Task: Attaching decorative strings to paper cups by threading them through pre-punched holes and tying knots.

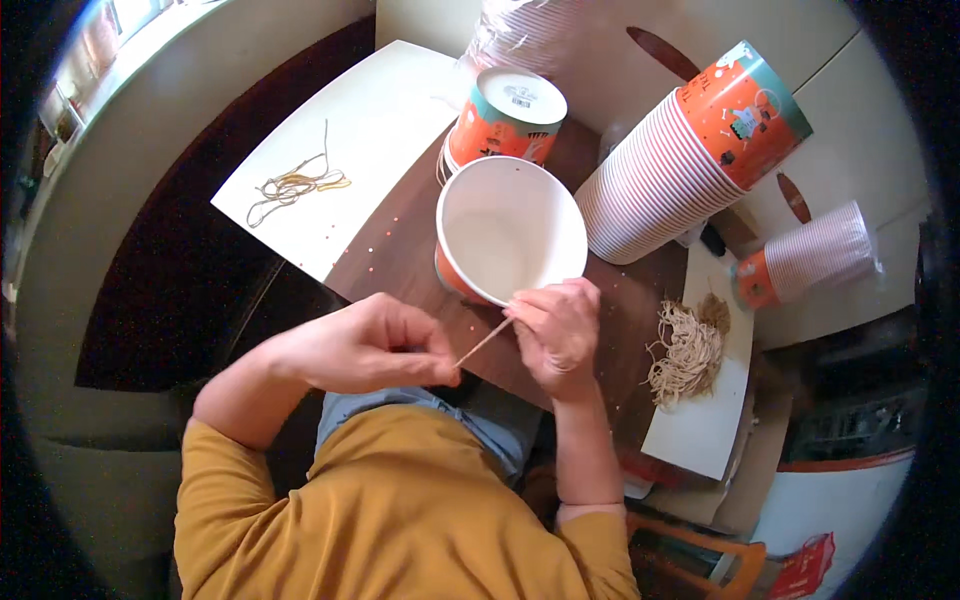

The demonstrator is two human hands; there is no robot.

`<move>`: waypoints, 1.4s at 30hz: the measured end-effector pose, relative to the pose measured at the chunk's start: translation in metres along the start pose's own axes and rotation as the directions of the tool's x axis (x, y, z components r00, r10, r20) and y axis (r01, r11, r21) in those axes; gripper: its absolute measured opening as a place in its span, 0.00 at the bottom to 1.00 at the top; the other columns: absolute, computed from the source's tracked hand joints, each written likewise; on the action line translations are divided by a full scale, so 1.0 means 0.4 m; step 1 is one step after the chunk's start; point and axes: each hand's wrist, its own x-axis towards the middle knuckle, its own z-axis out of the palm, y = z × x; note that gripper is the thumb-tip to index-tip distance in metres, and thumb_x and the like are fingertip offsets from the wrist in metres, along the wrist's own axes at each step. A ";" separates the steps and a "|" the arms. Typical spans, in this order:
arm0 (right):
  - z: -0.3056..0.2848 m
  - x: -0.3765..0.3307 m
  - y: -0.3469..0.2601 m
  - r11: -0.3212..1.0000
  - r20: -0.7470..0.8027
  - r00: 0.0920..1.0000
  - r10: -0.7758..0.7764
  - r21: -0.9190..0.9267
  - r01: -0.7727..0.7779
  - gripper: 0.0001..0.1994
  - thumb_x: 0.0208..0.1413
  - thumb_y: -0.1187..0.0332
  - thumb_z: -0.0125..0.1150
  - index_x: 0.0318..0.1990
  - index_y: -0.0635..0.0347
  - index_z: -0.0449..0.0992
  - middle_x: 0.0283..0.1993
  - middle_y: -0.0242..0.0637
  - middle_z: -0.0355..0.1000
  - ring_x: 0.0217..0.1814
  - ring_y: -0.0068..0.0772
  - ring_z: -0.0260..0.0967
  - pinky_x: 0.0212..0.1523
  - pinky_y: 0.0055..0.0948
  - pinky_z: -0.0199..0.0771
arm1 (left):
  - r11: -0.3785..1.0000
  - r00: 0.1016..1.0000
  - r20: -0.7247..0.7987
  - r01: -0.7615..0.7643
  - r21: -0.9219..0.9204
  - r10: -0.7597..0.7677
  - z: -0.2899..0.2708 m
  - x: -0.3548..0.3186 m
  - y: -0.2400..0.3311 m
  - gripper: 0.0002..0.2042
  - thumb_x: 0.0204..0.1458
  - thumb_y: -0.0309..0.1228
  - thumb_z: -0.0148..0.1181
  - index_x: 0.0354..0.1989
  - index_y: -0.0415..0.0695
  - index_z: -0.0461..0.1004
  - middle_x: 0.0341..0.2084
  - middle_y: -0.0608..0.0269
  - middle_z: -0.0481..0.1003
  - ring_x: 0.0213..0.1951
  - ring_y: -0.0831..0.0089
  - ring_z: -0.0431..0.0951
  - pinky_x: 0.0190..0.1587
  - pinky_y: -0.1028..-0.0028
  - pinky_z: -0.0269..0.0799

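Note:
A large paper bucket, white inside and orange outside, stands mouth up in front of me, tilted slightly toward my body. My right hand is closed at its near rim, pinching a thin beige cord there. The cord runs taut down and left to my left hand, whose thumb and fingers are pressed together on its other end. Where the cord meets the bucket is hidden behind my right fingers.
Behind the bucket stands an upturned orange bucket with cords hanging at its side. A tall leaning stack of buckets rises at the right. Bundled cords lie right, loose cords far left. A wrapped stack sits farther right.

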 end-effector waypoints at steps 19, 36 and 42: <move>-0.135 0.228 -0.053 0.140 0.734 0.573 0.365 0.565 -0.813 0.29 0.52 0.63 0.64 0.59 0.65 0.60 0.42 0.34 0.70 0.41 0.23 0.68 0.42 0.23 0.69 | 0.595 0.961 -0.071 -0.107 0.797 0.268 -0.059 0.170 0.243 0.14 0.55 0.38 0.56 0.32 0.37 0.77 0.20 0.61 0.75 0.22 0.77 0.71 0.28 0.74 0.67; -0.163 0.140 0.178 0.477 0.349 0.634 0.690 0.439 -0.761 0.11 0.58 0.64 0.56 0.34 0.63 0.77 0.18 0.23 0.61 0.21 0.17 0.57 0.29 0.23 0.62 | 0.946 0.988 -0.011 0.151 0.288 -0.154 -0.172 0.214 0.099 0.15 0.57 0.43 0.55 0.30 0.44 0.77 0.20 0.74 0.72 0.23 0.87 0.67 0.27 0.82 0.61; -0.140 0.202 0.064 0.908 0.405 0.833 0.378 0.012 -0.418 0.37 0.43 0.64 0.68 0.62 0.62 0.58 0.57 0.51 0.60 0.62 0.47 0.57 0.61 0.43 0.58 | 0.894 0.998 -0.012 0.062 0.443 -0.063 -0.131 0.240 0.117 0.16 0.57 0.43 0.55 0.28 0.41 0.77 0.18 0.72 0.70 0.23 0.84 0.67 0.27 0.80 0.63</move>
